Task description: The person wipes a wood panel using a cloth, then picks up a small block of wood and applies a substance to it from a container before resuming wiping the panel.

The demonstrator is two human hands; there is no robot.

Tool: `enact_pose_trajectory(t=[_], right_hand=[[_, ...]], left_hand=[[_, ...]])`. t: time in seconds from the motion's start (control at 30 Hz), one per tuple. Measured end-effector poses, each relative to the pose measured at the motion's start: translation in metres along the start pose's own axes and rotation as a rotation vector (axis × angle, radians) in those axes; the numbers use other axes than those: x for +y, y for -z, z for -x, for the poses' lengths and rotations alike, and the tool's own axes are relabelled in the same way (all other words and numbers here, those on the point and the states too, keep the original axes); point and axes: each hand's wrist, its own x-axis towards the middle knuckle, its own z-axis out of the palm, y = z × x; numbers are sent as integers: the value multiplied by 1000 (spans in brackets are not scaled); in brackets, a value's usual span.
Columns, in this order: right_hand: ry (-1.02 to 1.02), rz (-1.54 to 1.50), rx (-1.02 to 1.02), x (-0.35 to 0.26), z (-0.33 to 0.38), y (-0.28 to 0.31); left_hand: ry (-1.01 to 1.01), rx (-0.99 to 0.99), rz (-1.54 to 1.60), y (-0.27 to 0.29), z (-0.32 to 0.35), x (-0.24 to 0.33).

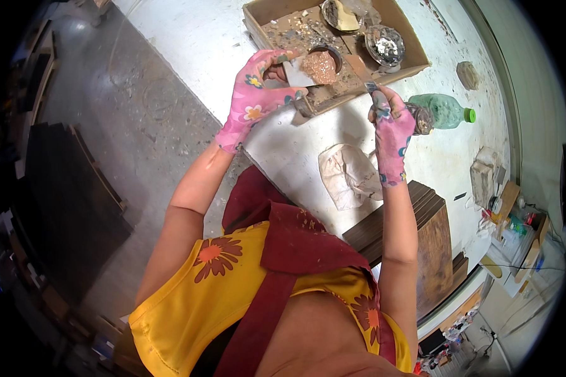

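Both gloved hands busy: left hand (253,94) clamps putty knife (297,74), right hand (390,125) pinches scraper (362,74); loading filler, next needs steady transfer.

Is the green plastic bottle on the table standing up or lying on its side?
Lying on its side. The green bottle rests lengthwise on the white table, its green cap pointing sideways, beside the right hand.

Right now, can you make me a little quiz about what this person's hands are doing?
1. True or false: both hands wear pink flowered gloves.
2. What lies on the table beside the right hand? A) green bottle B) red cup C) blue ball
3. Which hand is bent over the small pot of pinkish paste in the cardboard box?

Key: 1 true. 2 A. 3 the left hand.
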Motion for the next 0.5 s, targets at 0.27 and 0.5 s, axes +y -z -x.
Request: enact_pose_trajectory(t=[0.27, 0.5], right_hand=[[-18, 87, -1, -1, 2, -17], [75, 13, -23, -1, 14, -10]], left_hand=[[-51, -18, -58, -4, 4, 1], [-29, -29, 23, -2, 3, 0]])
